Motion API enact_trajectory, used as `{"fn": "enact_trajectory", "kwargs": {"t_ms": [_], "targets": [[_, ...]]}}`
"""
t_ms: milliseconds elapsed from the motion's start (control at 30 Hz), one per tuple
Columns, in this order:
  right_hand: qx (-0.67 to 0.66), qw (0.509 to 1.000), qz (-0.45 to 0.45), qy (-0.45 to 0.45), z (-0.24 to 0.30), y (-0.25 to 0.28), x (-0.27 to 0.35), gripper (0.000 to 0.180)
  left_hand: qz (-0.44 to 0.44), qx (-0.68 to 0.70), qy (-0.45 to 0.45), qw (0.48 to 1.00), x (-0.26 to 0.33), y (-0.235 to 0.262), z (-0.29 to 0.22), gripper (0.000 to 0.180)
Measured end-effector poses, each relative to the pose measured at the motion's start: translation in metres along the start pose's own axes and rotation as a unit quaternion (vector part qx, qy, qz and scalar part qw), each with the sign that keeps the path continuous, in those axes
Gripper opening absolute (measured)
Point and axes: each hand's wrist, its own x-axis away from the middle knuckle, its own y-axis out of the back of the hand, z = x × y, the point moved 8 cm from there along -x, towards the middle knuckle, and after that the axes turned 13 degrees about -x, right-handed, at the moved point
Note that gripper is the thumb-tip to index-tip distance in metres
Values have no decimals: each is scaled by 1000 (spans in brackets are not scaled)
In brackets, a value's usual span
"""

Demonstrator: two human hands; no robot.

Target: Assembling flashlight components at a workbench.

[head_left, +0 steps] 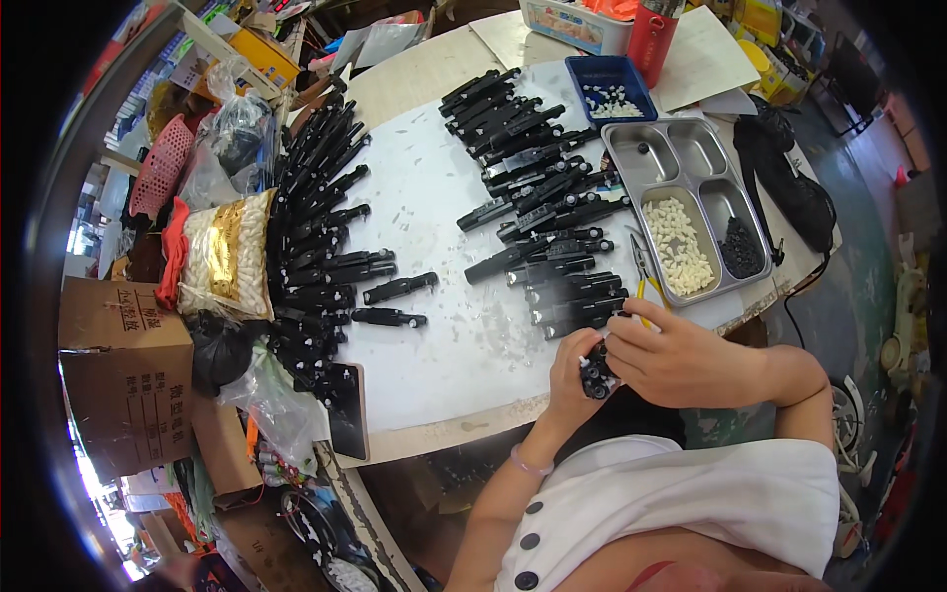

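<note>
Black plastic part (598, 375): largely covered by the left hand (570, 373) and right hand (663, 357); one end visible. Whether the right fingertips pinch a smaller piece cannot be determined. Pliers (642, 274): handles partly obscured by the right hand. Nearest black parts in the row (577, 301): blurred. Red bottle (652, 47): top cut off by upper edge. Black plastic bag (219, 347): contents hidden.

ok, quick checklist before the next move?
1. Black part held: ok, in the left hand, right hand close by it.
2. White pieces stocked: ok, heaped in the metal tray.
3. Black pieces stocked: ok, neighbouring compartment.
4. Pliers within reach: ok, beside the tray.
5. Phone away from table edge: not ok, lies at it.
6. Held part fully fitted: cannot tell, fingers hide some of it.
</note>
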Motion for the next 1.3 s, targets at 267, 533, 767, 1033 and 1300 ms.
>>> {"fn": "enact_trajectory", "kwargs": {"t_ms": [267,533,767,1033,1300], "targets": [[-43,999,-14,-2,3,-2,12,20,-8,-17,-61,998,-2,0,-11,58],[-85,994,-66,8,-2,2,27,17,6,19,15,1000,5,-2,5,64],[-132,985,-100,-44,-16,1,35,21,4,26,-1,1000,4,-3,3,67],[-79,988,-126,-44,-18,2,37,27,-9,13,-10,1000,4,0,2,66],[-131,986,-100,-37,-15,-6,36,27,1,26,1,1000,8,-6,7,62]]}}
